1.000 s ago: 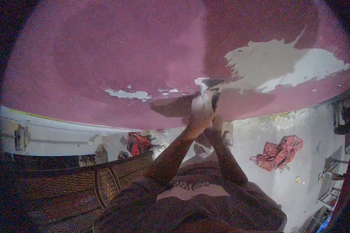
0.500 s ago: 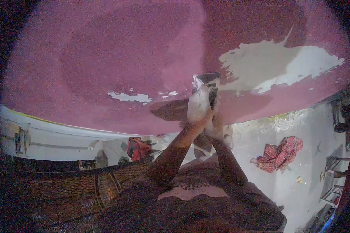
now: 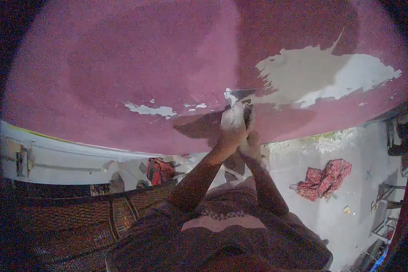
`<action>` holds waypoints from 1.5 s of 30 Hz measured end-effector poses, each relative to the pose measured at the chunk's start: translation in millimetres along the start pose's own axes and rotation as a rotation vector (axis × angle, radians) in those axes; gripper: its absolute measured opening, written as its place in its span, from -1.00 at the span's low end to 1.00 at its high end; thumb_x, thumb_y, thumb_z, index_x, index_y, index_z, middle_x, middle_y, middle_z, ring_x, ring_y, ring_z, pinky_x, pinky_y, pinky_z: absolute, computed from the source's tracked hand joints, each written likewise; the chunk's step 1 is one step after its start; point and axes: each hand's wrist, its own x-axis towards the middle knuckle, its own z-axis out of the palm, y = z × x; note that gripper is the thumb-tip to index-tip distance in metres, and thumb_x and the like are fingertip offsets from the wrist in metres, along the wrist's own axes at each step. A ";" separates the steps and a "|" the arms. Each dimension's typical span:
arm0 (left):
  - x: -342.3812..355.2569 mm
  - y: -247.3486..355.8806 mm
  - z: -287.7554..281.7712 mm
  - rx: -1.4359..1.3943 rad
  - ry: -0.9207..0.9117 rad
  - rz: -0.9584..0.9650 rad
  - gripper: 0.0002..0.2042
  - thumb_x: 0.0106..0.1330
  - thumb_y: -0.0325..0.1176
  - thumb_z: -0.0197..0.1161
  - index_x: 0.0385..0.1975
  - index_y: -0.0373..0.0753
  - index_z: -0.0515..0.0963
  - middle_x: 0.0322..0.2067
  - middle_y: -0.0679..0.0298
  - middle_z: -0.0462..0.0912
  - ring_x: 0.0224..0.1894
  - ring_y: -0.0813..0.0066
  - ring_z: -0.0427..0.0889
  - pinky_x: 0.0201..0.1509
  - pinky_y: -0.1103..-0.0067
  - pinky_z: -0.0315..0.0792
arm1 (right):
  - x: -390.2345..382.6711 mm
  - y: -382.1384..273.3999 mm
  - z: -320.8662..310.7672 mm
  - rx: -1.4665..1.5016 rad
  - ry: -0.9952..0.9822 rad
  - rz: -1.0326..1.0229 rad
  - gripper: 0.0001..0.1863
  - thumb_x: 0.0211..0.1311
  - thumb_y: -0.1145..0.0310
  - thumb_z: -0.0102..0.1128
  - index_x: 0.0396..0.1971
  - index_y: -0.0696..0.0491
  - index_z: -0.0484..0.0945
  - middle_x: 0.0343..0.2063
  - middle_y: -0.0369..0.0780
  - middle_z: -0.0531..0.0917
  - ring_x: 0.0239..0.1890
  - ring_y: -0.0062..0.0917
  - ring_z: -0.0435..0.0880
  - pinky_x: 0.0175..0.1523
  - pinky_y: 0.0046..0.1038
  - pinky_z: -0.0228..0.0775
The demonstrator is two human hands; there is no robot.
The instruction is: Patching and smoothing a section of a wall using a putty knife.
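Note:
Both my arms reach up to a pink wall [image 3: 145,59], and my hands meet close together on it. My left hand [image 3: 233,120], whitened over the fingers, is closed at a flat, dark-bladed putty knife [image 3: 245,94] with white filler smeared on it. My right hand [image 3: 250,143] is closed against it from the right, its fingers partly hidden. How the two hands share the grip is hard to make out. The blade lies at the wall, beside the left end of a large patch of white filler [image 3: 299,72]. Smaller white patches [image 3: 152,110] lie to the left.
A woven brown panel or seat back [image 3: 68,215] stands at lower left. Beyond it lies a red and dark bundle [image 3: 159,171]. A crumpled red patterned cloth [image 3: 324,180] is on the pale floor [image 3: 299,156]; a ladder-like metal frame [image 3: 387,217] stands at far right.
The putty knife and both hands have slid slightly down along the wall. My grip looks the same, and the white patches look unchanged.

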 end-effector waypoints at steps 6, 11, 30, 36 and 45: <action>-15.4 42.1 -10.0 0.787 0.123 0.574 -0.73 0.39 -0.33 -0.07 -0.42 -0.41 0.44 -0.60 0.11 0.52 -0.55 0.33 0.50 -0.45 0.35 0.31 | 17.9 -16.5 -32.7 0.366 -0.128 -0.090 -0.77 0.33 0.35 0.00 -0.27 0.21 0.54 -0.59 -0.25 0.55 -0.56 -0.66 0.45 -0.45 -0.53 0.30; -50.3 35.8 -56.7 0.431 0.168 0.357 -0.82 0.32 -0.47 0.02 -0.20 -0.37 0.52 -0.42 0.12 0.67 -0.34 0.38 0.67 -0.25 0.51 0.50 | 21.8 18.5 -84.7 0.106 -0.012 -0.289 -0.82 0.25 0.40 0.13 -0.27 0.21 0.57 -0.62 -0.30 0.56 -0.60 -0.69 0.43 -0.48 -0.60 0.27; -13.2 -1.9 -87.0 1.620 0.594 0.695 -0.20 0.14 0.12 0.15 0.22 -0.37 0.12 0.12 -0.68 -0.13 0.19 -0.74 -0.18 0.08 -0.40 -0.37 | 25.5 -42.3 -111.2 -0.116 0.164 -0.588 -0.89 -0.06 0.60 0.32 -0.62 0.14 0.55 -0.64 -0.23 0.59 -0.61 -0.65 0.53 -0.52 -0.59 0.35; -4.4 -4.7 -86.8 1.599 0.656 0.817 -0.17 0.13 0.15 0.16 0.24 -0.36 0.10 0.14 -0.67 -0.16 0.19 -0.75 -0.22 0.06 -0.42 -0.39 | 32.2 -46.5 -114.8 -0.177 0.288 -0.639 -0.91 -0.11 0.57 0.34 -0.52 0.13 0.63 -0.63 -0.25 0.61 -0.59 -0.59 0.59 -0.48 -0.57 0.41; -24.7 41.9 -88.6 1.254 0.583 1.137 -0.40 0.15 -0.21 0.22 0.19 -0.30 0.31 0.28 -0.22 0.06 0.30 -0.49 -0.12 0.25 -0.22 -0.18 | 37.6 -62.6 -132.9 -0.453 0.308 -0.747 -0.88 -0.14 0.51 0.42 -0.57 0.16 0.62 -0.66 -0.22 0.63 -0.64 -0.54 0.59 -0.52 -0.56 0.37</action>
